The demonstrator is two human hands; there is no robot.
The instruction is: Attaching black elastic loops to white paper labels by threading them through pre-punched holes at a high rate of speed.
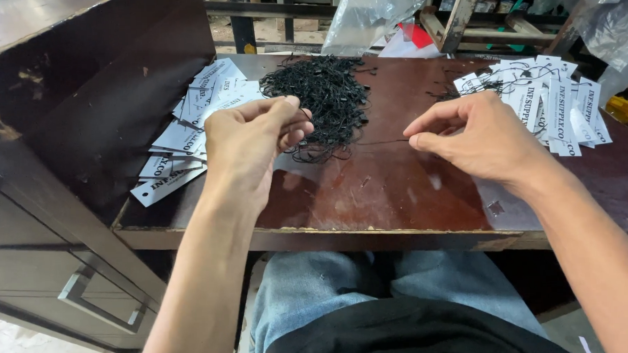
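Brown worktable point(398, 187): strung tags point(555, 98) piled right, unstrung tags point(187, 125) left. Left hand point(250, 140) and right hand point(476, 132) pinch one black cord point(368, 142) pulled from the cord heap point(325, 92).

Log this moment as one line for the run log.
left hand: pinching black string at string pile | right hand: pinching string's other end | string: taut | tags: stacked either side

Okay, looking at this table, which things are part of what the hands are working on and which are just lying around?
In use:
left hand and right hand, pulling one black string taut between them
heap of black strings
loose white tags
strung tags

Lying about:
clear plastic bags
wooden frame
dark cabinet
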